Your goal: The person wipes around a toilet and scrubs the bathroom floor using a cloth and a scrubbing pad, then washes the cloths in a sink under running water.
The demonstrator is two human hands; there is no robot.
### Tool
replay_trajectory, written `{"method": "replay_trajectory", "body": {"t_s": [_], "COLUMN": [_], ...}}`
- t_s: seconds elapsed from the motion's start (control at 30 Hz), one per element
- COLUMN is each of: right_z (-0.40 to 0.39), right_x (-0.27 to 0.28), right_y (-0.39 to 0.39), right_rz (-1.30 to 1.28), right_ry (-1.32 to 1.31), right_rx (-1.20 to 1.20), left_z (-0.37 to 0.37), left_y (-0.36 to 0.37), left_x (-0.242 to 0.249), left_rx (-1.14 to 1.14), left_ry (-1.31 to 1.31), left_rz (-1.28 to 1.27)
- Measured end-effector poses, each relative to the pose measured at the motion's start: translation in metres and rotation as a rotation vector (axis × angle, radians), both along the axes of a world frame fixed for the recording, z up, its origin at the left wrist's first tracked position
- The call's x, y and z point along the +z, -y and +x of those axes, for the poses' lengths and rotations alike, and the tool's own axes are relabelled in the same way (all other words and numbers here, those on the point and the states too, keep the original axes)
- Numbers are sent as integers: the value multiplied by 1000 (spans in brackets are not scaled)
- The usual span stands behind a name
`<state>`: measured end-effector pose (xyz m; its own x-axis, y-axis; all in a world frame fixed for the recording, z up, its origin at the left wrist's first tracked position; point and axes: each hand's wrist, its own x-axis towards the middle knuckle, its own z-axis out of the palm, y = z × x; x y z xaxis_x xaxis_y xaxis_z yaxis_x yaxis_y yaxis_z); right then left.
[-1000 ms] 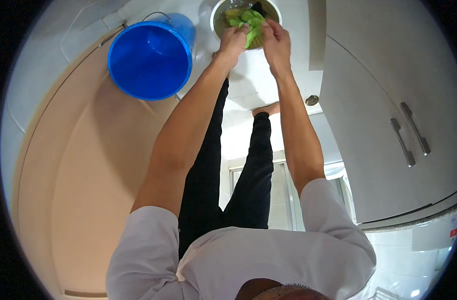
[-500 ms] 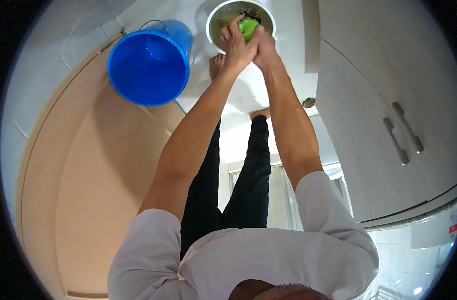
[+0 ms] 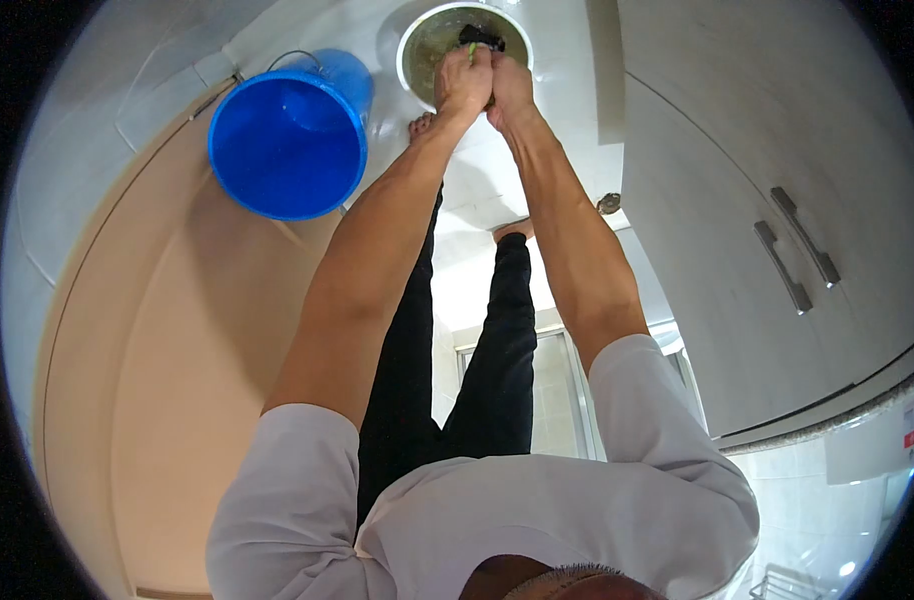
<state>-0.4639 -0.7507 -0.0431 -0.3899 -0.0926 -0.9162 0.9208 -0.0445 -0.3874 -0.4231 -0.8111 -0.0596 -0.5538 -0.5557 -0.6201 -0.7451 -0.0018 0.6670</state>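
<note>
A white-rimmed basin of murky water is at the top of the view. My left hand and my right hand are side by side over its near part, fingers closed. A small bit of bright green cloth shows at the fingers; the rest is hidden by my hands. Both hands seem to be wrapped round it. Just beyond them, a dark, bunched piece, probably cloth, lies in the water.
A blue bucket with a wire handle stands left of the basin. A beige door-like panel runs along the left. Cabinet doors with metal handles are on the right. A round floor drain lies near my foot.
My hands have drawn closer together and lower over the basin's near side. The green cloth, widely visible before, is now mostly covered by my hands. The dark piece shows more.
</note>
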Motion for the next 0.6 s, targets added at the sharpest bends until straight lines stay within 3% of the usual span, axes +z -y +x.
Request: {"method": "replay_trajectory", "body": {"t_s": [0.1, 0.17, 0.2, 0.23, 0.27, 0.3, 0.33, 0.37, 0.4, 0.43, 0.5, 0.6], "right_z": [2, 13, 18, 22, 32, 48, 40, 29, 31, 27, 41, 36], "right_x": [11, 22, 27, 32, 46, 54, 85, 151, 189, 241, 289, 392], "right_y": [1, 1, -8, -15, -23, -27, -35, -38, -45, -48, -70, -97], "right_rz": [130, 151, 164, 183, 80, 82, 12, -165, -323, -306, -379, -442], "right_ry": [40, -190, -250, -319, -382, -473, -251, -33, 27, 21, -116, -180], "right_rx": [34, 143, 312, 474, 402, 299, 329, 209, 32, -7, 70, 62], "left_z": [4, 9, 12, 20, 20, 21, 44, 51, 77, 76, 54, 22], "left_y": [2, 3, 8, 17, 17, 22, 33, 38, 31, 42, 36, 20], "left_x": [5, 21, 37, 39, 71, 119, 106, 135, 134, 186, 306, 441], "left_rx": [124, 268, 222, 12, -35, -77, -337, -235, -312, -390, -640, -850], "left_ry": [62, -15, -65, -133, -218, -210, -255, -195, -245, -287, -303, -310], "left_rz": [181, 289, 325, 282, 135, 191, 85, 313, 67, 149, 17, -180]}}
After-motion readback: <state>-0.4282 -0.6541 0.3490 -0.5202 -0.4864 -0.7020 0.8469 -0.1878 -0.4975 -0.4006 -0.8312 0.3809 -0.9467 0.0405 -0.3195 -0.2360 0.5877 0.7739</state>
